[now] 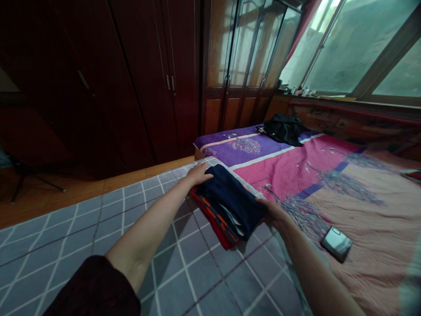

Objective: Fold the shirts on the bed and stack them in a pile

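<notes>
A stack of folded clothes lies on the grey checked sheet in front of me. On top is a folded navy garment [230, 193]; beneath it show an orange-and-dark striped piece [215, 215] and a red one [221, 231]. My left hand [198, 174] rests at the far left end of the stack, fingers stretched out and thumb apart on the navy cloth. At the right end, my right hand [271, 211] holds the edge of the navy garment, its thumb along the top. Most of the right fingers are hidden behind the cloth.
The grey checked sheet [131, 224] adjoins a pink, purple and peach quilt [279, 166]. A phone [336, 244] lies on the quilt at right, and a black heap of cloth [283, 128] farther back. Dark wardrobes [144, 79] stand behind; windows [362, 48] are at right.
</notes>
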Demonstrator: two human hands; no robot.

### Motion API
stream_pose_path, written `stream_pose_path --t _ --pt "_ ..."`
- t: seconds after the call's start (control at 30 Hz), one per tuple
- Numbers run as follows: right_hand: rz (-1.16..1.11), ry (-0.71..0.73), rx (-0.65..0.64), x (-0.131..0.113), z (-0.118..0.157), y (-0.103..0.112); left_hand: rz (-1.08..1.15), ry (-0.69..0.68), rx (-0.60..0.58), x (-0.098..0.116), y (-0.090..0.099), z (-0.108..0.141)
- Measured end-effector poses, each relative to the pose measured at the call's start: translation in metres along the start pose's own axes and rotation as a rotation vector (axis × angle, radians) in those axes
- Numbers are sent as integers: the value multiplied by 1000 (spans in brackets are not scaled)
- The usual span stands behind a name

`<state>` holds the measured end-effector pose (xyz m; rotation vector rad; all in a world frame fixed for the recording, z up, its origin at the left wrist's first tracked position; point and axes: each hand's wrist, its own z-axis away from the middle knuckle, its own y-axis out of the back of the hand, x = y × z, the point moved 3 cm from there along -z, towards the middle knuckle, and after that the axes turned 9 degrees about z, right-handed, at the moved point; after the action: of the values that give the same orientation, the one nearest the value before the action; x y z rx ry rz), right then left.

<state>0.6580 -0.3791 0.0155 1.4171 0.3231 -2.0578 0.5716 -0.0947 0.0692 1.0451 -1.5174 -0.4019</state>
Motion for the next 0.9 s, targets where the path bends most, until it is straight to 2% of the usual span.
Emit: stream_pose_path --t 0.1,0.23,0.33,0.43,0.53,0.6,0.63,0.7,0.77,0.83,0.9 --pt "26 24 -1 12 0 0 -61 -58 -9 -4 -18 33" --pt "124 96 62 11 6 6 -114 -180 -49 8 -21 69" --pt "249 150 213 4 8 13 -222 -231 -112 20 -16 84" --pt "406 273 428 -9 9 11 -273 -242 -99 33 -15 91" --pt "866 605 577 -20 9 -14 -258 -324 -164 44 -29 99" --pt "1230 741 525 -16 5 -39 -266 -321 -237 45 -42 107" --pt "1343 743 469 -11 1 -48 -277 -303 -252 43 -48 112" --pt "1445 703 401 -4 -5 -60 -300 -282 -222 39 -53 121" --pt "1445 685 436 -7 -8 -64 -305 -297 -147 35 -53 130" --pt "1429 705 493 -20 -11 -70 -292 -297 -95 33 -52 136" --pt "1402 759 508 -37 -15 -82 -278 -271 -92 29 -54 140"
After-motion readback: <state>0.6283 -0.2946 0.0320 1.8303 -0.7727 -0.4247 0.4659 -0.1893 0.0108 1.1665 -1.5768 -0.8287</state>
